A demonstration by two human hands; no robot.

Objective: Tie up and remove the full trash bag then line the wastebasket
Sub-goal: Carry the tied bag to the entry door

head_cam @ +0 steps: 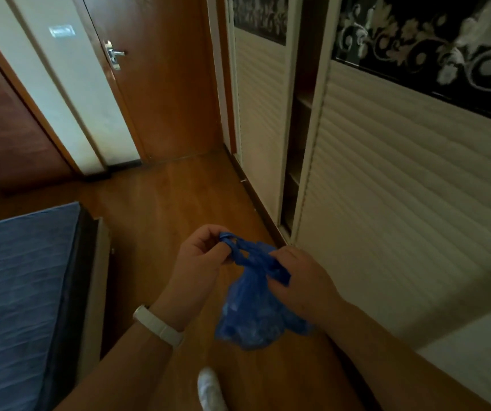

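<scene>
A blue plastic trash bag (253,310) hangs in the air above the wooden floor, bulging at the bottom. Its two handle loops are twisted together at the top. My left hand (199,262) pinches one handle loop at the upper left. My right hand (300,280) grips the other handle on the right side of the bag's neck. A white band is on my left wrist. No wastebasket is in view.
A bed with a blue mattress (22,292) stands at the left. A wardrobe with white sliding doors (401,188) runs along the right, one door partly open. A brown door (161,84) is straight ahead. My white-socked foot (210,387) is on the floor (173,209).
</scene>
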